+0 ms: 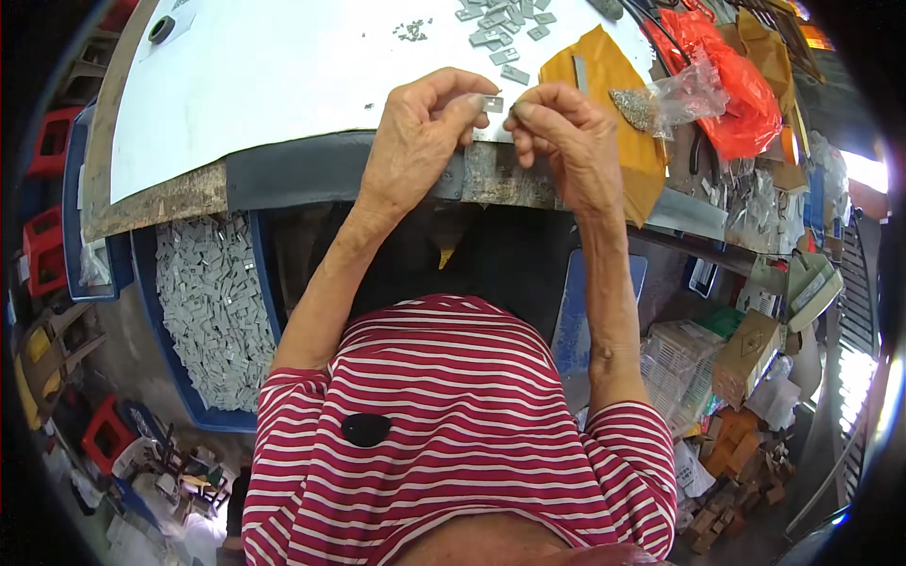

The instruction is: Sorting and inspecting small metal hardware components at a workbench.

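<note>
Hands meet just above the near edge of the tabletop (283, 174), over the white sheet (274, 75) that covers most of it. The left hand (415, 141) pinches a small grey metal plate (493, 104) between thumb and forefinger; the right hand (566, 141) has its fingertips closed beside the plate's right edge, though whether they touch it cannot be told. Bare sheet lies open to the left. More grey plates (505, 33) sit toward the far edge, with a yellow envelope (613, 94) and clear bag (675, 94) near the right edge. A blue bin (212, 302) of plates stands below.
</note>
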The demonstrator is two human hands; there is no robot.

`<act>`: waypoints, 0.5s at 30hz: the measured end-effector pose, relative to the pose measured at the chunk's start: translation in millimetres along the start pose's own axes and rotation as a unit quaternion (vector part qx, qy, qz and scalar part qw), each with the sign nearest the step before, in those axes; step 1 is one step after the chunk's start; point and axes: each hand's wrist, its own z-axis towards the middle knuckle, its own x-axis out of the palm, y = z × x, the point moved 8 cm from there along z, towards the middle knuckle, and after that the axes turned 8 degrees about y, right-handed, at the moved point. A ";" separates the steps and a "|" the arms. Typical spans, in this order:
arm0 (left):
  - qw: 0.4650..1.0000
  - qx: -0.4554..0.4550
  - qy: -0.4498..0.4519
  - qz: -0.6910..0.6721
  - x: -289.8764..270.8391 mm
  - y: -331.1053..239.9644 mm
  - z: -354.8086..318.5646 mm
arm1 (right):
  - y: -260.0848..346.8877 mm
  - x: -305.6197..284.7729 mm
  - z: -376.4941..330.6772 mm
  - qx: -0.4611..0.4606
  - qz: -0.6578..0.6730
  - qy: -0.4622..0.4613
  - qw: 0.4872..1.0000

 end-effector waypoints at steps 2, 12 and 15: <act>1.000 -0.001 -0.009 0.004 -1.8 0.3 -0.9 | -5.6 4.7 1.1 -0.002 0.024 -0.004 1.000; 0.999 -0.010 -0.044 0.027 -6.9 2.8 -2.0 | -13.4 -3.4 3.3 -0.046 0.064 -0.042 0.996; 0.998 -0.004 -0.047 0.034 -8.9 2.8 -1.7 | -12.5 -2.1 3.2 -0.046 0.067 -0.029 0.996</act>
